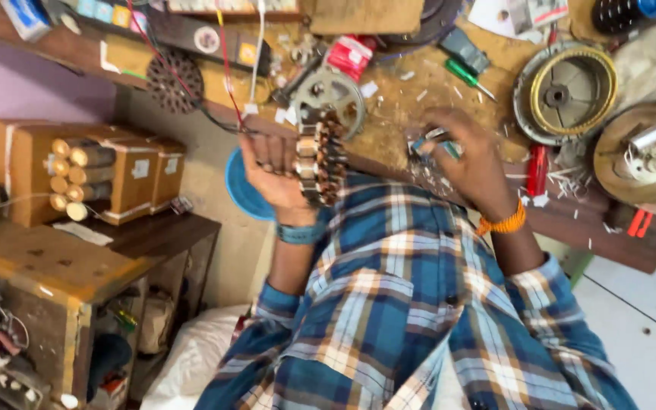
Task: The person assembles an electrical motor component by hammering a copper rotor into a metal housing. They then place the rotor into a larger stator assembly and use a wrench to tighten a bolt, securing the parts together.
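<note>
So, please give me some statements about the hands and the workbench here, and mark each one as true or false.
1. The left hand holds a wound stator core with copper coils. True.
2. The right hand rests empty on the lap. False: it is up at the workbench, with its fingers closed around small, blurred parts.
3. An orange beaded band sits on the right wrist. True.
4. A green-handled screwdriver lies on the workbench. True.
5. The shirt is plain white. False: it is a blue, white and orange plaid.
</note>
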